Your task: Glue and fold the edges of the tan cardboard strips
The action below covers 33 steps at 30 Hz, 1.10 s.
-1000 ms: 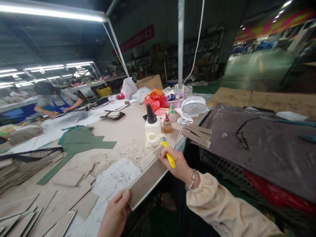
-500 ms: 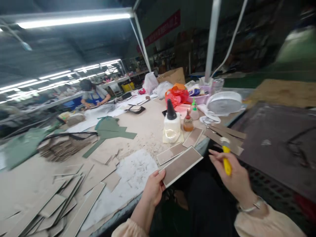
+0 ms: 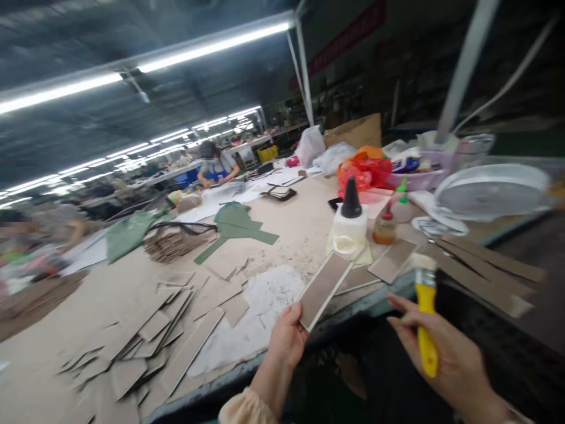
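My left hand (image 3: 289, 334) pinches the lower end of a brown rectangular panel (image 3: 325, 290) with pale edges, tilted up above the table's front edge. To the right, my right hand (image 3: 445, 350) holds a yellow-handled brush (image 3: 426, 321), its pale bristles upward, with thumb and forefinger partly stretched out. Behind the panel stands a white bottle (image 3: 349, 227) with a black cone top. Beside it are a small amber bottle (image 3: 385, 228) with a red cap and another brown panel (image 3: 392, 259) on the table.
Loose panels (image 3: 152, 335) lie piled at the left, near green fabric pieces (image 3: 238, 224) and a bundle of brown pieces (image 3: 170, 242). At the right are a lilac basket (image 3: 426, 179), a round clear lid (image 3: 492, 191) and brown strips (image 3: 489, 259). A person (image 3: 217, 168) sits farther back.
The view has swung left, so the table's things appear farther right. The held panel now stands steeper. My right hand and the brush look larger and lower, with the brush still held.
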Tool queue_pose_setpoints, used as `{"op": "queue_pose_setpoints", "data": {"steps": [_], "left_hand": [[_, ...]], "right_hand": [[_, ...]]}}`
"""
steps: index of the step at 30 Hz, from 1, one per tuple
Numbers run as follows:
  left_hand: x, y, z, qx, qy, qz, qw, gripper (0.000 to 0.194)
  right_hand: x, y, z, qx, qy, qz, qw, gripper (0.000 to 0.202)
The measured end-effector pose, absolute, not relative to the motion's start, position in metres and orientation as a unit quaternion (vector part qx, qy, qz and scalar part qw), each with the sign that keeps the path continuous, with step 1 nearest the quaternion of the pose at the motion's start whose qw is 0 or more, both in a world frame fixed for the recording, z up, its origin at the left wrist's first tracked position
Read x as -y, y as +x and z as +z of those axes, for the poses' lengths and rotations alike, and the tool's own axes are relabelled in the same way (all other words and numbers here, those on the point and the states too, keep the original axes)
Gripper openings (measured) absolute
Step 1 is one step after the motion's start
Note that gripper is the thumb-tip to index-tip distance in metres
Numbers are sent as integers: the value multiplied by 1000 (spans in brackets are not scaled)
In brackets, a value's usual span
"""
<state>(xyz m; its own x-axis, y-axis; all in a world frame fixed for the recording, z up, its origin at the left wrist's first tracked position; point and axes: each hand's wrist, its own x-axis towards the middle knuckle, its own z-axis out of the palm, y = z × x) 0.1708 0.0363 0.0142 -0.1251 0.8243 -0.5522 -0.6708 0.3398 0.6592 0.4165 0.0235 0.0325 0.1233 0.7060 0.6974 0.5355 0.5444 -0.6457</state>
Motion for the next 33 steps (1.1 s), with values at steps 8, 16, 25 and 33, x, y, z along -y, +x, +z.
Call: {"op": "queue_pose_setpoints", "data": {"steps": [8, 16, 25, 33], "left_hand": [[-54, 199, 18, -503, 145, 490, 697, 19], [-101, 294, 40, -486, 202, 410, 745, 9], [-140, 390, 18, -479, 248, 347, 767, 10], [-151, 407, 12, -452, 266, 334, 783, 7]], "right_hand": [[-26, 449, 23, 632, -546, 39, 549, 12], [-29, 535, -7, 511, -636, 28, 577, 16], [-59, 602, -16, 492, -674, -12, 550, 18], [-176, 669, 23, 434, -693, -65, 571, 36]]}}
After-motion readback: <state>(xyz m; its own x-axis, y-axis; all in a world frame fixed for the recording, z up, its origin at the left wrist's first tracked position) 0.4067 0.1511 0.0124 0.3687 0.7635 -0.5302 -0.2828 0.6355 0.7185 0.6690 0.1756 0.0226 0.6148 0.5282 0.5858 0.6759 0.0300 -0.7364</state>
